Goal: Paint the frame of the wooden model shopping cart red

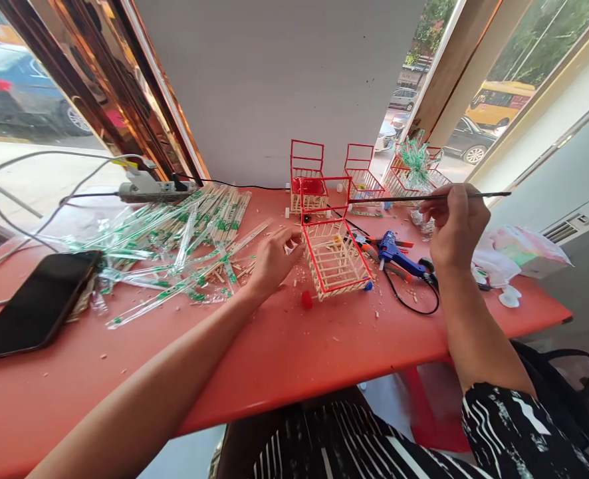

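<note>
A small model shopping cart [335,256] made of thin wooden sticks stands in the middle of the table, its rim and handle frame painted red. My left hand [276,256] is closed at the cart's left rear side, fingertips on its frame. My right hand [457,223] pinches a thin, dark paintbrush [399,199], held nearly level. The brush's left end meets the red handle frame of the cart. A red wheel and a blue wheel show under the cart. Behind it, a second stick cart [308,193] holds something red in its basket.
Plastic-wrapped chopsticks [175,239] and loose sticks cover the table's left side, near a phone [38,303] and a power strip [155,191]. A blue glue gun [399,253] with its cord lies right of the cart. More carts [361,176] stand behind; the wall closes the back.
</note>
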The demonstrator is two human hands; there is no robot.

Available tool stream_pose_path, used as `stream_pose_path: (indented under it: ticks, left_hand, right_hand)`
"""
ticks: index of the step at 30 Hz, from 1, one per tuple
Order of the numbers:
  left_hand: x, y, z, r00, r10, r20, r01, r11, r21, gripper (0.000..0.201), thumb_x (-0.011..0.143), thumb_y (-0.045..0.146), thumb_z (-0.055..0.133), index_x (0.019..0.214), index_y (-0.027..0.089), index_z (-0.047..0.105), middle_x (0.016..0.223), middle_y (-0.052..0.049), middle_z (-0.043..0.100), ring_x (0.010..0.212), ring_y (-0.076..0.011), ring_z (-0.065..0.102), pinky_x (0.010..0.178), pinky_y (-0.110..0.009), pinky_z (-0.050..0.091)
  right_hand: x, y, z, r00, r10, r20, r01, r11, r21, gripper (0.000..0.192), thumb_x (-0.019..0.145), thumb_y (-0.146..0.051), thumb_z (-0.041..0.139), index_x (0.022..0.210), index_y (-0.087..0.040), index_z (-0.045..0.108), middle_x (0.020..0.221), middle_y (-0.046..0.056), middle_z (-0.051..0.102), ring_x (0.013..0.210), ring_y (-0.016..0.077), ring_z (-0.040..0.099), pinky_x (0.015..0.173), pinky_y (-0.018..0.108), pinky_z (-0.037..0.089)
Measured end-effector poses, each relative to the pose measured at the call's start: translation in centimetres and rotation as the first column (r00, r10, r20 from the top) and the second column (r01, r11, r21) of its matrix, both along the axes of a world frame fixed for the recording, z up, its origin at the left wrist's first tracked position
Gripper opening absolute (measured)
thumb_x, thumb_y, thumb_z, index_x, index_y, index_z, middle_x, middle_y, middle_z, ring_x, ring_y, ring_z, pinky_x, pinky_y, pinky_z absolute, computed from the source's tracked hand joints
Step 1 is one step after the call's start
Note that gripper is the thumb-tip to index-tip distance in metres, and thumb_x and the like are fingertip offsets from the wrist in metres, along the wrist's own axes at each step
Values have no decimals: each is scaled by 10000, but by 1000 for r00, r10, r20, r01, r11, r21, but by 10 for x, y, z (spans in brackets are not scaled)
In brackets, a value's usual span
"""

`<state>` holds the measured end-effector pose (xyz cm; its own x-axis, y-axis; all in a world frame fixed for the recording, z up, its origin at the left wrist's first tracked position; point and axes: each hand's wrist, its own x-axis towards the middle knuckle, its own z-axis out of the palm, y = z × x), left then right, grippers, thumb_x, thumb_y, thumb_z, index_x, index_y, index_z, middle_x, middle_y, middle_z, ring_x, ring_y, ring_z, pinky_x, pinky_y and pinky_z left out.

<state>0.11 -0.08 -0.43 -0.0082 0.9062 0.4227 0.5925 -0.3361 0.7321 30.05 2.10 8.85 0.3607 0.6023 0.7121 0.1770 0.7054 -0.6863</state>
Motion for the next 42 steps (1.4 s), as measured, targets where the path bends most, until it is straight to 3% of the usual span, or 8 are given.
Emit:
stream_pose_path:
  ticks: [3, 12, 25, 32, 42]
  left_hand:
    - [-1, 1, -1, 1000, 2, -5, -1, 1000, 6, 165, 835, 170, 632, 939, 198, 757, 893, -23, 749, 794, -177, 644, 824, -298, 512]
    - [0, 2, -4, 1000, -8, -1, 8, 1000, 15, 197, 830, 173, 629, 966, 193, 770, 934, -33, 773, 791, -174, 639, 834, -307, 517]
    - [1, -1, 0, 1000, 2, 24, -1, 1000, -2, 205, 820, 171, 636, 960, 196, 783, 896, -25, 761, 772, -171, 620, 827, -303, 513]
    - [1, -2, 4, 999, -5, 32, 5, 1000, -9, 185, 823, 170, 642, 942, 198, 780, 915, -25, 773, 760, -165, 617, 820, -299, 514]
    - [0, -1, 1, 1000, -11, 18, 11, 1000, -3, 166, 830, 194, 642, 941, 203, 766, 930, -28, 776, 776, -169, 625, 818, -306, 515]
  right_hand:
    - [0, 1, -3, 997, -18, 69, 19, 1000, -15, 439, 925, -655, 704, 793, -238, 670, 593, -26, 597, 519, 130, 602, 475, 286, 381]
    - [9, 4, -7, 990, 10, 142, -15, 999, 37, 368, 972, -613, 718, 789, -294, 708, 603, 1, 647, 574, 194, 702, 465, 337, 433]
    - [5, 1, -8, 991, 15, 131, -22, 998, 54, 344, 987, -571, 715, 830, -266, 725, 617, -6, 661, 569, 179, 699, 473, 328, 439]
    - [8, 3, -10, 987, -5, 162, -6, 998, 64, 349, 1001, -583, 689, 855, -268, 720, 646, 0, 684, 613, 191, 723, 522, 343, 501]
    - [8, 1, -9, 985, -28, 169, 26, 1000, 13, 361, 983, -615, 686, 855, -279, 721, 664, 6, 696, 642, 199, 729, 538, 354, 506]
